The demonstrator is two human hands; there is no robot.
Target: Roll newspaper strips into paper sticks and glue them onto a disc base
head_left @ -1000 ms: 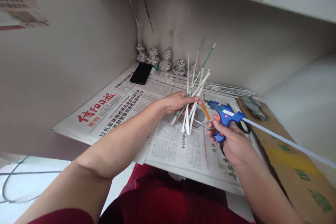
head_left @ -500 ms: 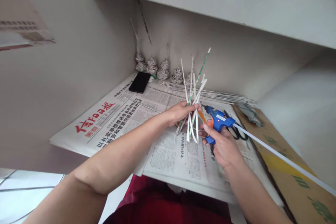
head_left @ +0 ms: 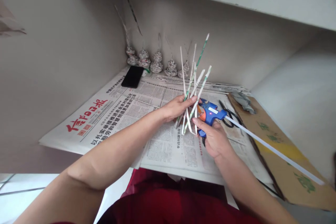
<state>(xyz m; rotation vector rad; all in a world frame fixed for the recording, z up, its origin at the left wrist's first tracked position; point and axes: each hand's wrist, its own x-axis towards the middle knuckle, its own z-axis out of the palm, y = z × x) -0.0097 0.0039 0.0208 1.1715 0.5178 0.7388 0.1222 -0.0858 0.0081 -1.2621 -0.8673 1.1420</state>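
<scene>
My left hand (head_left: 178, 107) is closed around a bundle of white and green rolled paper sticks (head_left: 201, 56). The sticks fan out upward, and some are bent into narrow loops below the fingers. In my right hand (head_left: 214, 136) is a blue and orange hot glue gun (head_left: 211, 112), with its small red light showing. A long white glue stick (head_left: 273, 148) juts from the back of the gun toward the lower right. The gun's nozzle is behind the sticks, hidden near my left fingertips. My right thumb is close to the looped lower ends; I cannot tell whether it touches them.
Newspaper (head_left: 157, 147) covers the table. A black phone (head_left: 132, 76) and several woven paper gourd shapes (head_left: 156, 63) stand along the back, beside loose paper sticks (head_left: 210, 86). Black-handled scissors (head_left: 228, 117) lie behind the glue gun. Cardboard (head_left: 278, 147) is at the right.
My right hand has brought the glue gun closer to the bundle, its nozzle now behind the sticks. One stick leans farther right. The whole view has shifted slightly.
</scene>
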